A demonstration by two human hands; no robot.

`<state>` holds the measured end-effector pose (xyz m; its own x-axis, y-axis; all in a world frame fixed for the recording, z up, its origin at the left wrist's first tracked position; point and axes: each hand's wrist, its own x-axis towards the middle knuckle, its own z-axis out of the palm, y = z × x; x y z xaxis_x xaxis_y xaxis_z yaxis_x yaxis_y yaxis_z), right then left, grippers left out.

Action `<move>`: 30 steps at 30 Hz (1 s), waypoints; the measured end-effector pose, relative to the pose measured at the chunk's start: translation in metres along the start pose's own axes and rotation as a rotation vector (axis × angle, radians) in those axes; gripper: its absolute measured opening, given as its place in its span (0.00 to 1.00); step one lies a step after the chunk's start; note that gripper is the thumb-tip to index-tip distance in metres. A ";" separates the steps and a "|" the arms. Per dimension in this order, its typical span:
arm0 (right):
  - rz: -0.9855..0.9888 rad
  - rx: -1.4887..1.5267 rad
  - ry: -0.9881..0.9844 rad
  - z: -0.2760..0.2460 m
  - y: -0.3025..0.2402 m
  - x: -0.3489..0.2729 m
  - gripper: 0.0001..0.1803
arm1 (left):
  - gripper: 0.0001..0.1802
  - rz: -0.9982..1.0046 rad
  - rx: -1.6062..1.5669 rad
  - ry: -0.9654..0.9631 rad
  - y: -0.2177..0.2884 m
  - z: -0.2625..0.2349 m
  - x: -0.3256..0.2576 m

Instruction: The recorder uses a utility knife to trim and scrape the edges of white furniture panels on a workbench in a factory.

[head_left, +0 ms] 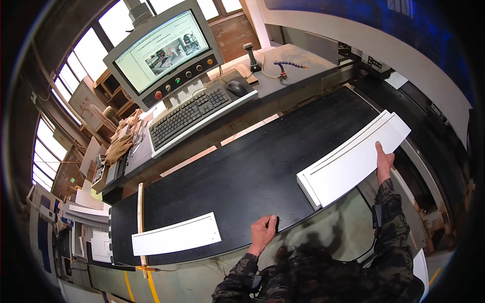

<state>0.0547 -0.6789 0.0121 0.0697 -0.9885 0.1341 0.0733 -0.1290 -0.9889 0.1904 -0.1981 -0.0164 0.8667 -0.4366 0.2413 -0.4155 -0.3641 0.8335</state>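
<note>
At the near right of the black machine table [252, 177], my right hand [385, 160] grips the edge of a stack of white panels [353, 156]. Its thumb lies on the top face, while the other fingers are mostly out of sight. A long groove runs along the far side of the top panel. My left hand [263, 235] is closed at the table's near edge, with a small dark thing beside the thumb that I cannot make out. To its left lies another white panel [177, 235] with small holes, apart from the hand.
Beyond the table stand a control screen [164, 53], a keyboard [192, 115] and a mouse [236, 88]. A handheld scanner [251, 56] stands farther right. A wooden strip [141, 217] crosses the table's left part. A large machine housing [364, 30] overhangs the right.
</note>
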 end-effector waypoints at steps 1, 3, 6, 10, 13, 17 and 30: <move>-0.013 0.017 -0.005 -0.001 0.003 0.002 0.27 | 0.12 0.004 0.012 -0.002 -0.001 0.000 0.000; -0.005 -0.003 -0.005 0.002 0.001 0.000 0.27 | 0.12 0.008 0.021 -0.001 -0.002 -0.001 -0.001; 0.009 -0.017 -0.005 0.002 0.000 0.000 0.27 | 0.12 0.009 0.026 -0.008 0.000 -0.002 -0.001; 0.030 -0.020 0.000 0.000 0.003 0.003 0.28 | 0.11 0.041 -0.013 0.009 -0.001 0.001 0.001; 0.069 -0.070 0.001 0.005 -0.004 0.000 0.28 | 0.10 0.026 -0.027 0.015 0.000 0.000 0.000; 0.027 -0.021 -0.009 -0.002 0.002 0.006 0.30 | 0.09 0.025 -0.040 0.008 0.004 0.002 0.000; 0.035 0.008 -0.045 -0.002 0.015 0.013 0.29 | 0.15 0.242 0.554 -0.285 0.016 0.008 -0.032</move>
<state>0.0546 -0.6939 -0.0015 0.1170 -0.9879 0.1019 0.0775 -0.0932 -0.9926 0.1537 -0.1961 -0.0152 0.6559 -0.7318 0.1853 -0.7354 -0.5639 0.3758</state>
